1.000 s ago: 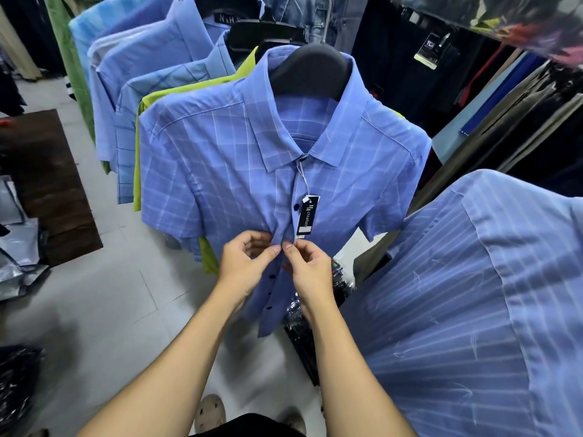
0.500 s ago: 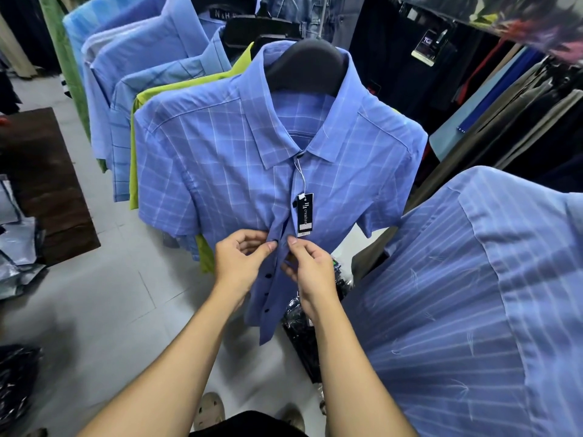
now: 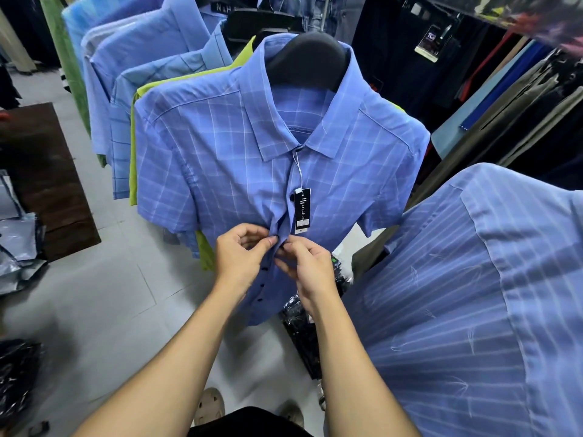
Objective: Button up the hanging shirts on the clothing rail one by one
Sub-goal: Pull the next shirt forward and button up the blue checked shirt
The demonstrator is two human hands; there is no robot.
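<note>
A blue checked short-sleeved shirt (image 3: 220, 159) hangs in front of me on a black hanger (image 3: 307, 61). A black price tag (image 3: 302, 211) dangles from its collar button. My left hand (image 3: 241, 257) pinches the left front edge at mid-chest, thumb and forefinger together. My right hand (image 3: 310, 269) pinches the right placket edge right beside it, fingertips almost touching. Dark buttons (image 3: 265, 269) run down the open lower front below my hands.
More shirts hang behind in a row: a lime green one (image 3: 134, 146), then several blue ones (image 3: 151, 45). A striped blue shirt (image 3: 473, 294) fills the right foreground. Dark trousers (image 3: 520, 89) hang at the back right. A brown mat (image 3: 41, 171) and plastic packets (image 3: 17, 247) lie on the floor to the left.
Both hands have stayed pinched on the shirt front at mid-chest, shifting slightly closer together. The shirt has swayed a little.
</note>
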